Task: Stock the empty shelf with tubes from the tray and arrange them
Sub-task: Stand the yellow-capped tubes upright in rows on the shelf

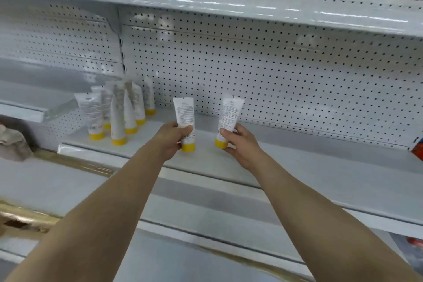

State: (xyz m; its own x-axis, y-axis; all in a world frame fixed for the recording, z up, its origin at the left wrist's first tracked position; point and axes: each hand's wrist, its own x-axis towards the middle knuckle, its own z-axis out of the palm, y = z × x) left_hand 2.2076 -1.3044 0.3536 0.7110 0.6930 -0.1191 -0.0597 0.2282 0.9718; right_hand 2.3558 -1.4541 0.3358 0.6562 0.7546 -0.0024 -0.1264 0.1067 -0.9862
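My left hand [174,137] grips one tube [184,117], my right hand [238,142] another [230,117]; set carelessly on the shelf [297,162], either could topple the cluster [119,112] at left.

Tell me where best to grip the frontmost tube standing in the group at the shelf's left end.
I would pinch the frontmost tube round its thick lower body, just above the yellow cap, coming from the shelf's open front. It stands cap-down, tapering to a flat crimp, and other tubes crowd behind.
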